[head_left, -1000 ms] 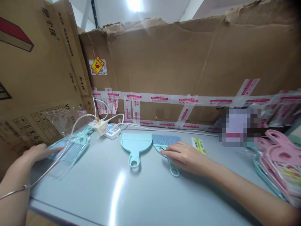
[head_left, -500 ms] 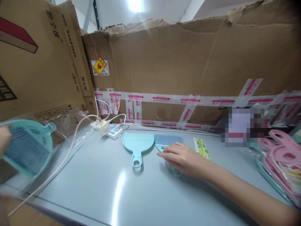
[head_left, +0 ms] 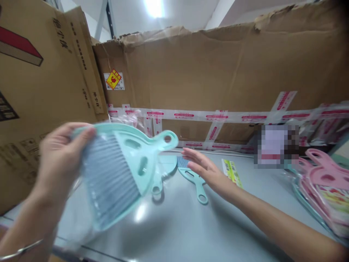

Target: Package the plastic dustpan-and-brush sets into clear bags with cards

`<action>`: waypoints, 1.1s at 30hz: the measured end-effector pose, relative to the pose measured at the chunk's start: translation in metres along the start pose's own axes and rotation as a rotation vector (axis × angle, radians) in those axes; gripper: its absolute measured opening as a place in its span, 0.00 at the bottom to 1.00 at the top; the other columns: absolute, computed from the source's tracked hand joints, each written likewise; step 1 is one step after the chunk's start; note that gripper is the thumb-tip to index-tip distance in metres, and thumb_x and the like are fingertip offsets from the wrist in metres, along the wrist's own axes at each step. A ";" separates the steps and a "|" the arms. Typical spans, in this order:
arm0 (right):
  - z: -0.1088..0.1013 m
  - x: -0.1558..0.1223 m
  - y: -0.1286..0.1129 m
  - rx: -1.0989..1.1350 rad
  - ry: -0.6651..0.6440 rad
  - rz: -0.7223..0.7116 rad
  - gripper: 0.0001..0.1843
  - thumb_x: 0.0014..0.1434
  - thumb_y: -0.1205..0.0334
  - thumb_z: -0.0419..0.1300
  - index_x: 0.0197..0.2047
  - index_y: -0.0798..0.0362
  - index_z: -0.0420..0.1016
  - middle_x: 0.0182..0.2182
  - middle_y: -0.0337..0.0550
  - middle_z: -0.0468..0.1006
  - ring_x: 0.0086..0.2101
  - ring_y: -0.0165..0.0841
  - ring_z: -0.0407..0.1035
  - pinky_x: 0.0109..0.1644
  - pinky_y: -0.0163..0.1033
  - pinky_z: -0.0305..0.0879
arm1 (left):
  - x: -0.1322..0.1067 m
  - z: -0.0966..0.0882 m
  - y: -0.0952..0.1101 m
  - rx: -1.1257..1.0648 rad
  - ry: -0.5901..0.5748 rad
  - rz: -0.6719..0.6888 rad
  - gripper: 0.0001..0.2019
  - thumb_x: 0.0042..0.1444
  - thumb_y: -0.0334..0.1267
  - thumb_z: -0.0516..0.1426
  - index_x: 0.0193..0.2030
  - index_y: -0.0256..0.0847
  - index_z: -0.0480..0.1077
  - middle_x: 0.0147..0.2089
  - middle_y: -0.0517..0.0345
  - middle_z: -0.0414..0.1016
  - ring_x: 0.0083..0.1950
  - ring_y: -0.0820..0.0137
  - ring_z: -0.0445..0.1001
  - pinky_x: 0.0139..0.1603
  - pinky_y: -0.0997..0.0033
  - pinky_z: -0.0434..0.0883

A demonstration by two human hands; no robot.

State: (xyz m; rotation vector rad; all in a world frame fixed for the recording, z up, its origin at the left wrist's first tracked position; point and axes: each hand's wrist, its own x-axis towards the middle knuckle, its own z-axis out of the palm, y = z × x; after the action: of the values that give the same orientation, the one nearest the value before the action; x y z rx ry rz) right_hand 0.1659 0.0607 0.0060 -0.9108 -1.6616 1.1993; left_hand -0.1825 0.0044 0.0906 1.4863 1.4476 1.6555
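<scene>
My left hand (head_left: 61, 153) grips a bagged mint-green dustpan and brush set (head_left: 120, 171) by its wide end and holds it up above the grey table (head_left: 191, 225), handle pointing right. My right hand (head_left: 204, 169) hovers with fingers stretched out just above a loose mint brush (head_left: 195, 178) lying on the table. A loose mint dustpan (head_left: 160, 178) lies to the left of that brush, mostly hidden behind the raised set.
Cardboard walls (head_left: 218, 72) close off the back and left. A yellow-green barcode label (head_left: 231, 171) lies right of the brush. Pink and mint bagged sets (head_left: 324, 189) are stacked at the right edge.
My left hand has lifted the bagged set from the left side up to the centre in front of me. My right hand has risen off the loose brush and opened.
</scene>
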 end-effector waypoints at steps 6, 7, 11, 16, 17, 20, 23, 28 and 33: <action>0.015 -0.007 0.008 0.639 -0.004 0.326 0.21 0.48 0.51 0.64 0.40 0.48 0.60 0.33 0.38 0.76 0.31 0.31 0.74 0.34 0.37 0.71 | -0.009 0.121 -0.023 -0.009 -0.079 0.038 0.16 0.48 0.47 0.61 0.40 0.40 0.71 0.36 0.58 0.75 0.35 0.70 0.73 0.33 0.74 0.69; 0.016 -0.009 0.011 0.649 0.055 0.340 0.21 0.47 0.55 0.66 0.39 0.48 0.60 0.32 0.36 0.76 0.30 0.30 0.74 0.33 0.35 0.71 | -0.010 0.124 -0.027 0.024 -0.087 0.061 0.17 0.49 0.47 0.60 0.44 0.41 0.70 0.41 0.56 0.74 0.40 0.68 0.73 0.37 0.73 0.69; 0.015 -0.010 0.017 0.694 0.204 0.332 0.24 0.43 0.60 0.70 0.37 0.48 0.59 0.30 0.33 0.76 0.29 0.28 0.73 0.32 0.33 0.71 | -0.012 0.106 -0.037 0.169 0.279 0.374 0.13 0.52 0.45 0.58 0.40 0.40 0.69 0.40 0.56 0.71 0.43 0.68 0.70 0.42 0.71 0.67; 0.012 -0.009 0.012 0.765 0.268 0.320 0.26 0.39 0.62 0.72 0.37 0.49 0.60 0.31 0.35 0.77 0.30 0.29 0.74 0.33 0.33 0.72 | -0.017 0.086 -0.044 0.272 -0.255 0.038 0.14 0.53 0.48 0.55 0.27 0.39 0.70 0.25 0.59 0.69 0.28 0.71 0.67 0.29 0.73 0.66; 0.012 -0.009 0.012 0.777 0.286 0.324 0.27 0.38 0.62 0.72 0.37 0.49 0.61 0.31 0.35 0.77 0.30 0.29 0.74 0.33 0.33 0.72 | -0.017 0.087 -0.046 0.237 -0.390 -0.039 0.12 0.52 0.48 0.56 0.32 0.40 0.72 0.30 0.56 0.72 0.32 0.68 0.69 0.32 0.72 0.68; 0.014 -0.009 0.012 0.798 0.327 0.346 0.28 0.36 0.63 0.73 0.35 0.49 0.61 0.31 0.35 0.77 0.31 0.29 0.74 0.33 0.32 0.71 | -0.018 0.094 -0.053 0.073 -0.594 -0.144 0.13 0.52 0.46 0.57 0.41 0.43 0.72 0.38 0.54 0.73 0.39 0.66 0.69 0.39 0.70 0.68; 0.016 -0.009 0.013 0.760 0.306 0.341 0.26 0.36 0.62 0.73 0.35 0.50 0.63 0.29 0.33 0.76 0.30 0.28 0.72 0.35 0.33 0.70 | -0.021 0.101 -0.061 -0.067 -0.613 -0.222 0.12 0.51 0.46 0.58 0.37 0.40 0.72 0.30 0.58 0.69 0.29 0.73 0.65 0.30 0.75 0.65; 0.010 -0.007 0.012 0.495 0.149 0.245 0.22 0.37 0.61 0.72 0.34 0.52 0.68 0.32 0.37 0.77 0.37 0.30 0.71 0.45 0.36 0.65 | -0.022 0.102 -0.070 -0.196 -0.476 -0.356 0.16 0.48 0.49 0.61 0.34 0.37 0.72 0.23 0.63 0.62 0.21 0.79 0.55 0.19 0.80 0.53; -0.002 -0.003 0.011 0.357 0.098 0.208 0.23 0.41 0.61 0.70 0.41 0.51 0.69 0.31 0.38 0.78 0.35 0.31 0.71 0.45 0.39 0.62 | -0.016 0.093 -0.069 -0.259 -0.363 -0.414 0.19 0.43 0.50 0.63 0.36 0.38 0.73 0.19 0.65 0.61 0.18 0.81 0.51 0.16 0.81 0.47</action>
State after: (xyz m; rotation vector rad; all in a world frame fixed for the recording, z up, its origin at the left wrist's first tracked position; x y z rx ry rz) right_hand 0.1694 0.0613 -0.0055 -0.9128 -1.2436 1.5081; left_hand -0.1124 0.0477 0.0078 1.1709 1.1889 1.1972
